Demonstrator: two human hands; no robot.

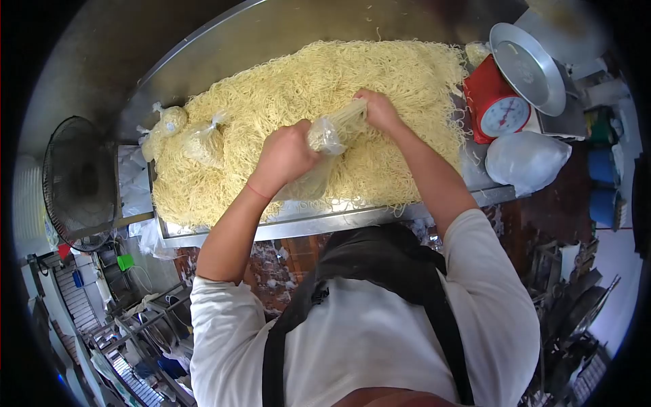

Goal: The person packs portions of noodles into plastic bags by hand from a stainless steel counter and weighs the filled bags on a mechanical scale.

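Note:
A broad heap of pale yellow noodles (271, 88) covers most of the metal table (312, 222). Over its middle, my left hand (287, 153) is closed on a clear plastic bag (315, 178), whose mouth faces up and to the right. My right hand (380, 110) grips a bunch of noodles (349, 115) at the bag's mouth, and the strands run from my fingers into the bag. Part of the bag is hidden behind my left hand and forearm.
Tied bags of noodles (205, 146) lie at the heap's left end. On the right stand a red dial scale (498, 108) with a round metal pan (525, 68) and a stuffed white plastic bag (525, 160). A fan (80, 183) is at the far left.

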